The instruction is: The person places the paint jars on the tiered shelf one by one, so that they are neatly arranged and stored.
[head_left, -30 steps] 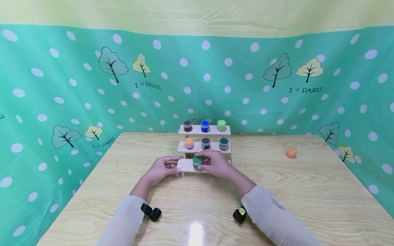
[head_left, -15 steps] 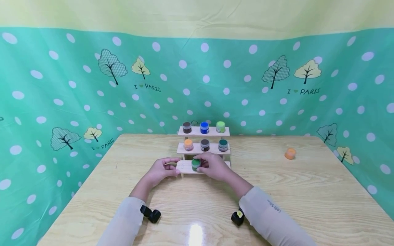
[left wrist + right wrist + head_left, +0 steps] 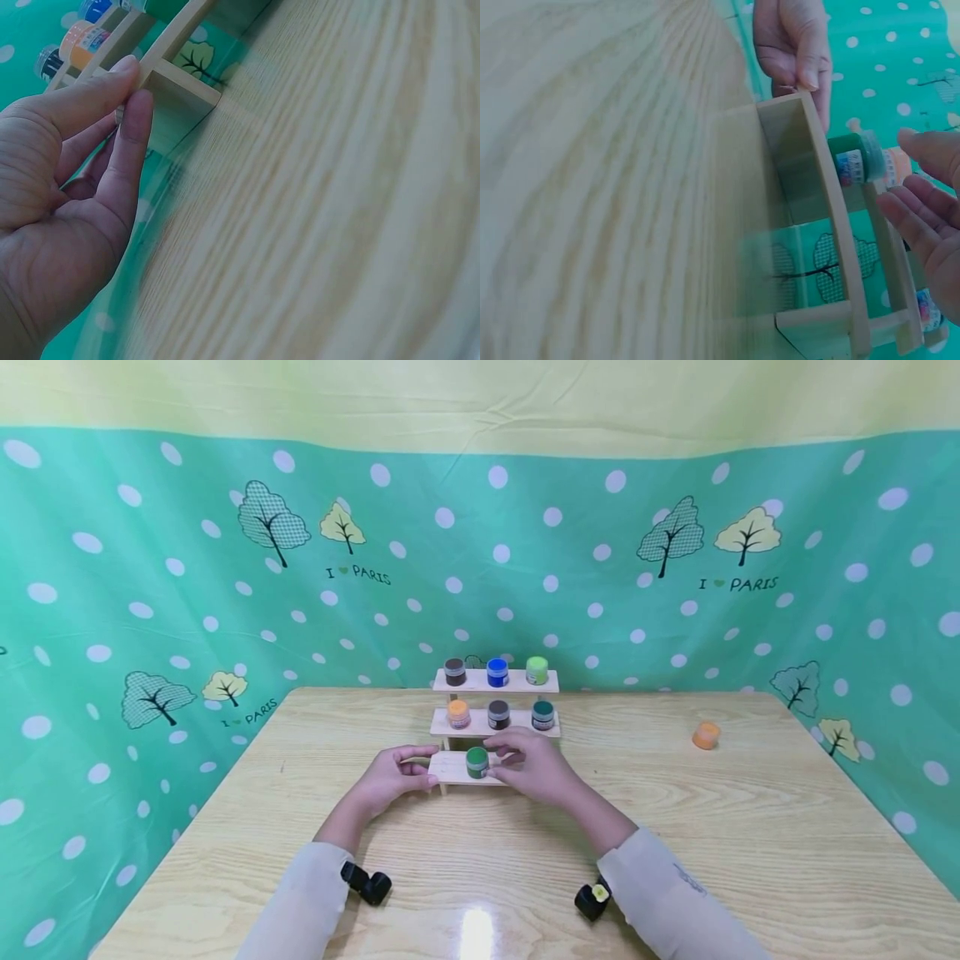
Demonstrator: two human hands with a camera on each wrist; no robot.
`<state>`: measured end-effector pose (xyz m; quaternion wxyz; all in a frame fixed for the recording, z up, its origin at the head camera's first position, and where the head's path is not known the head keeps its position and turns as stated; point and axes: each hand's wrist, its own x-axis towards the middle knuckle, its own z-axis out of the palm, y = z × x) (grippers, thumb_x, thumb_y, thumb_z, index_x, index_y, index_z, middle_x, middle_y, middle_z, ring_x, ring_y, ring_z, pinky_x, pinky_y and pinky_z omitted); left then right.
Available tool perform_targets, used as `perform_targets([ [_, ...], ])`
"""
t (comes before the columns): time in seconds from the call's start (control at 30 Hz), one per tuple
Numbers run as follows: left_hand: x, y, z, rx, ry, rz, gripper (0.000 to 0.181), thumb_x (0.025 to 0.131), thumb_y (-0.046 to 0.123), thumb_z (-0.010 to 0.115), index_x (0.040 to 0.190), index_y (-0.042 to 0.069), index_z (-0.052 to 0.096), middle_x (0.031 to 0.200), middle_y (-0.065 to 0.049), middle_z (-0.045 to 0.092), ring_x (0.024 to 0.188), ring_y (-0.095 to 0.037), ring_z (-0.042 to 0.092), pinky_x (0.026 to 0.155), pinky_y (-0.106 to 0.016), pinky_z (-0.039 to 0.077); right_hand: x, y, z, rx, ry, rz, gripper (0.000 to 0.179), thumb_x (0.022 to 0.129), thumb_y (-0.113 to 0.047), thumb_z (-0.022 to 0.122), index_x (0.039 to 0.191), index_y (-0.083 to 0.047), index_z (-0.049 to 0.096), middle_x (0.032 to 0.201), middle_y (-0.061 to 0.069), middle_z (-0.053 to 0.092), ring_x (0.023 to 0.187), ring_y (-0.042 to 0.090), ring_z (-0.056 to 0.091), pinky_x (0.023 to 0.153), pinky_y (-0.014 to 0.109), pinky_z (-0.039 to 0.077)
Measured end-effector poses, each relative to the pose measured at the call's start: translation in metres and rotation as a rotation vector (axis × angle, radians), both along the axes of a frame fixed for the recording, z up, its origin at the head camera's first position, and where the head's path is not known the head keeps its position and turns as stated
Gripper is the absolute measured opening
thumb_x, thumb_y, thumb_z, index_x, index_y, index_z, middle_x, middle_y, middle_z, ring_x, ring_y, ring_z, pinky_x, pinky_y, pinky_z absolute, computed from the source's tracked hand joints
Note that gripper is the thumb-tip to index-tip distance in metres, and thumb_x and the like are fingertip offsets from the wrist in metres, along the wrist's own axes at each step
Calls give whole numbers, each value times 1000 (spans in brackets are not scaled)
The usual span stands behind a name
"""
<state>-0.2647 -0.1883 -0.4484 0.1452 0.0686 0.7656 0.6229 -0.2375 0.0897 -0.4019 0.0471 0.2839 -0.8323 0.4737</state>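
Note:
A small wooden three-step rack [image 3: 446, 768] stands on the table, with a green paint jar [image 3: 477, 763] upright on its lowest step, left of the middle. My left hand [image 3: 393, 777] pinches the left end of that step between thumb and fingers, as the left wrist view shows at the rack's corner [image 3: 154, 71]. Just right of the green jar is my right hand [image 3: 534, 767], its thumb and fingers spread apart and holding nothing. In the right wrist view a gap separates the fingertips [image 3: 907, 136] from the green jar [image 3: 853, 159].
Orange, dark brown and dark teal jars [image 3: 542, 716] fill the middle step. Dark brown, blue and light green jars [image 3: 537, 671] line the top one. An orange jar [image 3: 706, 735] sits apart on the table's right side. Behind hangs a dotted green curtain [image 3: 501, 553].
The right hand has let go of the green jar and drawn slightly right. The jar shifted a little left on the lowest step before release. The left hand keeps its hold.

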Motion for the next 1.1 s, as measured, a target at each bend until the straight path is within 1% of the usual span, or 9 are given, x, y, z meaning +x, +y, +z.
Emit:
perform_targets([
  [0.1,0,0,0,2,4,-5,59,81,3,79,135,2,56,92,-11,66,82,-18,64,72,-29,57,3,7,3,-33,-23,-1,37,82,0,76,117,0,67,115,11,64,102,30,63,85,32,56],
  [0.23,-1,0,0,1,7,-5,59,81,3,79,135,2,56,93,-11,66,83,-18,64,73,-29,57,7,17,6,-62,-22,-3,37,82,-4,78,117,-5,68,115,9,64,103,31,63,85,30,56],
  [0.33,-1,0,0,-2,5,4,59,81,3,79,135,3,57,93,-12,66,83,-18,64,73,-29,58,10,25,8,-68,-21,-7,36,82,-5,78,117,-7,68,116,10,63,103,33,63,85,27,56],
  [0.47,0,1,0,-3,3,14,58,80,3,79,135,3,57,94,-12,66,84,-18,64,73,-29,58,13,34,11,-62,-20,-22,36,82,-6,78,117,-7,68,117,11,63,102,33,64,85,29,56],
  [0.57,-1,1,0,1,3,12,58,80,2,79,134,3,57,94,-12,66,84,-18,64,73,-29,58,14,42,12,-62,4,-20,37,82,-6,79,117,-7,68,116,9,63,100,34,64,84,31,57],
  [0.8,-1,0,-1,-8,8,3,58,80,3,79,134,3,58,93,-12,66,83,-19,63,71,-29,57,18,59,15,-89,38,21,43,80,-6,80,120,0,66,119,12,62,100,39,62,83,31,57],
  [0.93,-1,0,-1,-8,9,2,59,80,4,80,134,4,58,93,-12,66,83,-18,63,71,-28,57,21,69,16,-91,54,3,44,80,-7,81,121,-5,67,116,12,63,98,37,62,83,34,57],
  [1.03,-1,0,-1,-4,9,8,59,79,4,80,134,4,58,94,-12,66,84,-19,63,72,-29,57,23,76,17,-95,70,-11,44,80,-6,81,122,-7,67,115,10,63,97,35,62,82,37,57],
  [1.1,-1,0,-1,-3,8,12,59,79,4,80,134,4,58,94,-12,66,84,-19,64,72,-29,57,24,80,17,-102,83,-16,44,79,-3,81,121,-6,67,116,9,63,97,34,61,81,39,58],
])
